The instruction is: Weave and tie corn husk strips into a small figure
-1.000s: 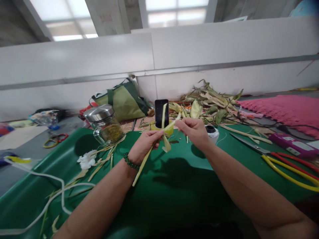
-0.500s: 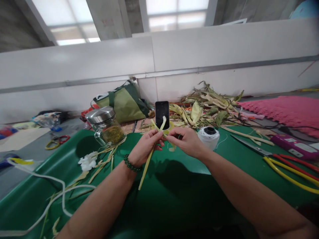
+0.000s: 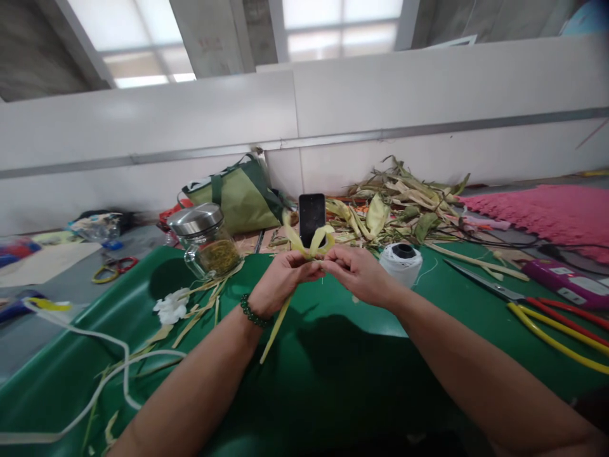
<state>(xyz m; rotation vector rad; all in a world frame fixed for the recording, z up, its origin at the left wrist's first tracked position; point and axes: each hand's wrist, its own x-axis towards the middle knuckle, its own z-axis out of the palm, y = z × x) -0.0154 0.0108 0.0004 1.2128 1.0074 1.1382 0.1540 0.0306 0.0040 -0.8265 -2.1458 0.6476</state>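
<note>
Between my two hands are pale yellow-green strips of husk (image 3: 297,241), two looped or curled ends standing up above the fingers. My left hand (image 3: 285,276), with a green bead bracelet (image 3: 254,311) at the wrist, pinches the strips. One long strip (image 3: 275,333) hangs down below it. The fingers of my right hand (image 3: 354,270) are closed on the same husk, close beside the left fingertips. A dark phone (image 3: 312,216) stands upright just behind. Right of the right hand is a spool of white thread (image 3: 402,263); the exact grip point is partly hidden by fingers.
A glass jar with steel lid (image 3: 204,241) stands left, near white tissue (image 3: 172,306) and husk scraps. Large red-and-yellow shears (image 3: 528,304) and a purple device (image 3: 566,279) lie right. Behind are a husk pile (image 3: 399,200) and a green bag (image 3: 242,197). A white cable (image 3: 126,362) crosses left.
The husk ends above my fingers have spread into two curved loops, where before a single strip stood up crossing another. Both hands have closed together more tightly. The view has shifted slightly.
</note>
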